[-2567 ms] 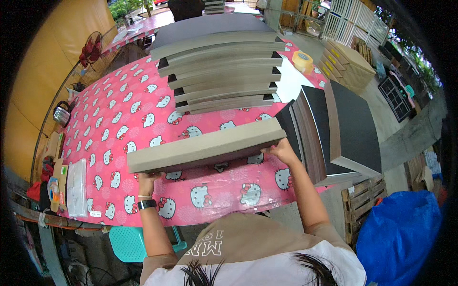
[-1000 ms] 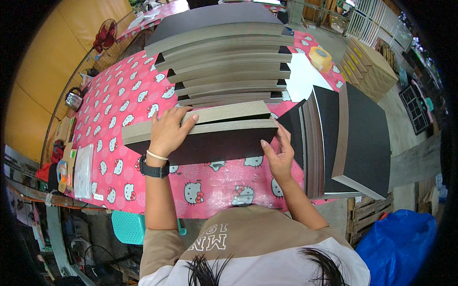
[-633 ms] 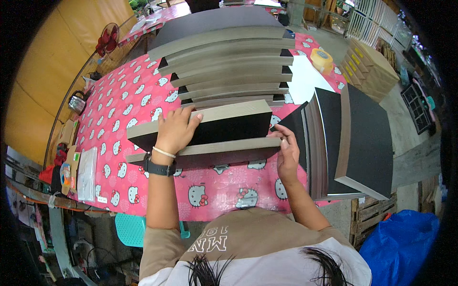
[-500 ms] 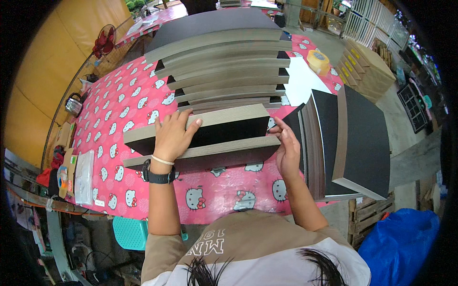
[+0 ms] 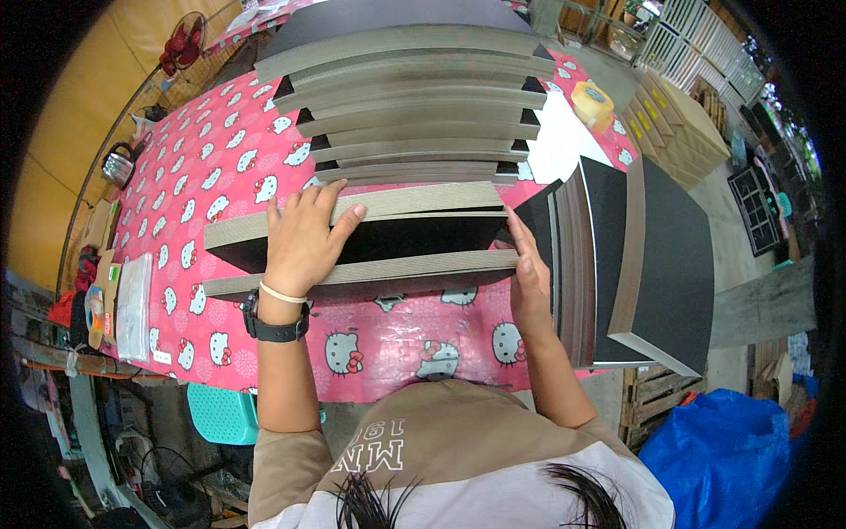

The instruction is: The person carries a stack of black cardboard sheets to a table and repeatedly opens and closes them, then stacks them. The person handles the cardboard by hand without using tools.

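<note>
Far board bundle (image 5: 423, 236): on edge, black face toward the person, pale edges up; it lies under the left grip. At its right end, near the right grip, a narrow gap parts the layers.
Near board bundle (image 5: 423, 266): also on edge, just nearer the person than the far bundle; it passes beneath the left grip's wrist and ends against the right grip.
Left grip (image 5: 304, 234): fingers spread, thumb well out, laid across the far bundle's top edges without closing around it; whether the fingertips hook behind cannot be told.
Right grip (image 5: 530, 278): fingers nearly straight and together, flat at the right ends of both bundles, clasping nothing visible.
Slip risk: the near bundle could tip or fan out, as only the left wrist and right fingers appear to steady it.
Misalignment risk: uneven pushing from the right grip could widen the parted layers or leave ends ragged.
Staggered board stack (image 5: 423, 128): beyond both grips; a hard push away could knock it.
Black board pile (image 5: 577, 273): just right of the right grip.
White sheet (image 5: 557, 141); tape roll (image 5: 592, 106): beyond the right grip.
Pink-covered worktop (image 5: 167, 229): beneath everything above.
</note>
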Motion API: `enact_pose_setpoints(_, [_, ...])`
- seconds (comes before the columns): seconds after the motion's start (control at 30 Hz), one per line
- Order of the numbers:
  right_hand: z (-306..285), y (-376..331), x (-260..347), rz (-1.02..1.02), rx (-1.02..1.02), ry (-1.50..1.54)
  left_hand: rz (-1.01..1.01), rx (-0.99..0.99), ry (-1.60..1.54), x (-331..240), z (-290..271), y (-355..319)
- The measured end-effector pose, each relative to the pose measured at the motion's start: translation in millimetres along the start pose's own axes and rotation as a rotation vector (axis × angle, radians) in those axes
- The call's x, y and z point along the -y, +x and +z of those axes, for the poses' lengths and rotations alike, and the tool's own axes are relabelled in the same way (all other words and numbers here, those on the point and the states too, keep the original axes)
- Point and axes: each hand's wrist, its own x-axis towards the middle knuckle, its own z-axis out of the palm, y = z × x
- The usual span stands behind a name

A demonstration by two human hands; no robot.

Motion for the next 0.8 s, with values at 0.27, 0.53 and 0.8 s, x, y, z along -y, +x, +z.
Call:
enact_pose_setpoints(0.27, [0.8, 3.7, 5.2, 0.043, -0.064, 0.085, -0.009, 0.009, 0.000, -0.2, -1.3, 0.4])
enact_pose_setpoints(0.53, [-2.0, 7.7, 8.4, 0.060, -0.027, 0.087, -0.011, 0.024, 0.006, -0.9, -1.7, 0.5])
enact_pose_setpoints(0.8, [-0.7, 4.1, 0.6, 0.009, -0.098, 0.065, -0.013, 0.021, 0.003, -0.2, -1.8, 0.0])
